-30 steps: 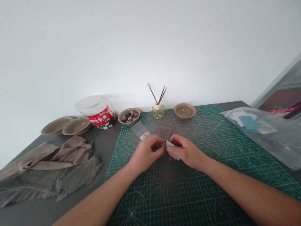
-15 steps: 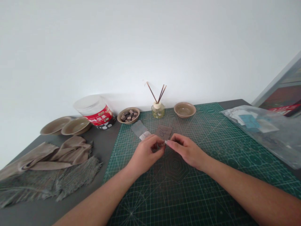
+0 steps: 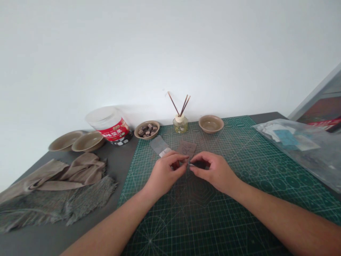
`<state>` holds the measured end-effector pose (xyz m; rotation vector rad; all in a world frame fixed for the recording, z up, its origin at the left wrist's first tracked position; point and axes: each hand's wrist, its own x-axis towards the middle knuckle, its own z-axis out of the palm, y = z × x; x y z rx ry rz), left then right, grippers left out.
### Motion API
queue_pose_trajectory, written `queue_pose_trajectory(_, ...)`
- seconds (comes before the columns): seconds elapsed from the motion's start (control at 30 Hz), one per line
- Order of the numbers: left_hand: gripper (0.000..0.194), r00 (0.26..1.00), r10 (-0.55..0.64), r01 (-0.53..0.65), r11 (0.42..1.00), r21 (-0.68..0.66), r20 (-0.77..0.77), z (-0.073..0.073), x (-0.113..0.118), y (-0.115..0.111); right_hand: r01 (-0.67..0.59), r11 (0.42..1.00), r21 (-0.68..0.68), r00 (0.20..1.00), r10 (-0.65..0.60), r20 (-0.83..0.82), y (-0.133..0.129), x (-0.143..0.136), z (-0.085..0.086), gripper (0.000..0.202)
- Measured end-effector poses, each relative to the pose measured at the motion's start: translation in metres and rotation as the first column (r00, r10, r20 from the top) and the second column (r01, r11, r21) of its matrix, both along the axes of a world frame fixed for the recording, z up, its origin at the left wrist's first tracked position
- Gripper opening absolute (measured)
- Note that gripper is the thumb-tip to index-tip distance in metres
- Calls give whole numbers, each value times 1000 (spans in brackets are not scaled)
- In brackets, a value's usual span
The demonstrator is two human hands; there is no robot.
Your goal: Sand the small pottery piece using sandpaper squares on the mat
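Left hand (image 3: 165,172): pinching a small grey piece (image 3: 189,162).
Right hand (image 3: 214,173): fingers curled, tips at the piece; grip cannot be determined.
Piece location: between both hands' fingertips, over the green mat (image 3: 170,224).
Brown square (image 3: 188,147): flat, just beyond the hands.
Reed bottle (image 3: 180,126): near mat's far edge.

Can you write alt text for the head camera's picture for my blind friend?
A person's left hand and right hand pinch a small grayish piece between them over a green cutting mat. Behind stand a reed diffuser and a bowl of small blocks; crumpled cloth lies at left.
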<state>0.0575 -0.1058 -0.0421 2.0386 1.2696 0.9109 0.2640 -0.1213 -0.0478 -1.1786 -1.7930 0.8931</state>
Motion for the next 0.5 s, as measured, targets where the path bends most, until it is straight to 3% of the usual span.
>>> queue_pose_trajectory(0.17, 19, 991, -17, 37, 988, -148, 133, -5, 1, -3, 48, 997, 66, 999, -47, -22, -1, 0, 2, 12)
queue_pose_trajectory(0.3, 14, 956, -6, 87, 961, -263, 293, -6, 3, -5, 21, 995, 96, 1000, -18, -23, -1, 1, 1, 14)
queue_pose_trajectory(0.5, 19, 907, 7, 145, 934, -326, 421, -2, 2, -1, -53, 994, 99, 996, 60, -68, -3, 3, 2, 15)
